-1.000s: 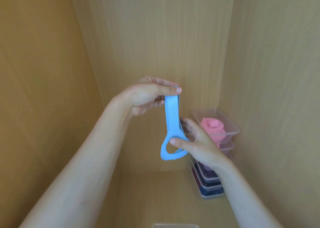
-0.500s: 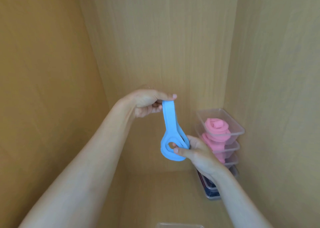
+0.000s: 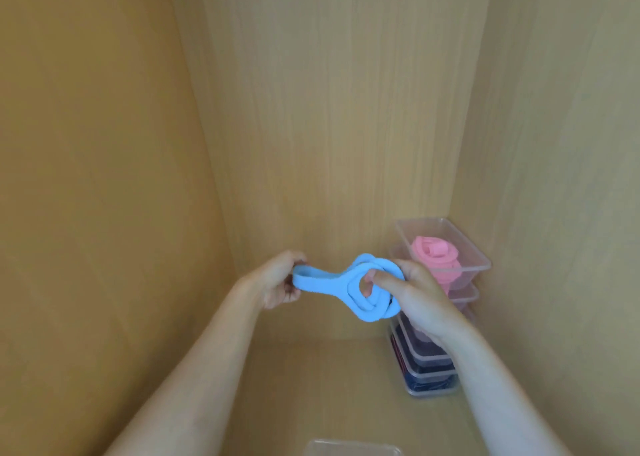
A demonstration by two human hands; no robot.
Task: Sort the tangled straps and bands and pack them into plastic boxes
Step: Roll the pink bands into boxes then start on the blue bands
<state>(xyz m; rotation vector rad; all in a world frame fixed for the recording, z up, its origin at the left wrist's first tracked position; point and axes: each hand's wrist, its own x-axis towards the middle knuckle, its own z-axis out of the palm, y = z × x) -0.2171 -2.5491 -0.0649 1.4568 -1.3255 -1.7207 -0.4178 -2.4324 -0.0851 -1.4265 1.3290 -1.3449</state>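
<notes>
A light blue band [image 3: 349, 287] stretches roughly level between both hands in mid-air. My left hand [image 3: 277, 284] pinches its flat left end. My right hand [image 3: 412, 292] grips the right end, where the band is wound into a coil of loops around my fingers. Behind my right hand stands a stack of clear plastic boxes [image 3: 460, 247] in the back right corner. The top box is open and holds a rolled pink band [image 3: 434, 254]. Lower boxes [image 3: 429, 376] hold dark bands.
I work inside a wooden cabinet with a left wall [image 3: 104, 178], a back wall [image 3: 329, 109] and a right wall [image 3: 561, 178] close around. The rim of another clear plastic box [image 3: 353, 448] shows at the bottom edge, on the shelf floor.
The band hung upright from my raised left hand; now my left hand has dropped and the band lies level. My right hand has wound more loops into the coil.
</notes>
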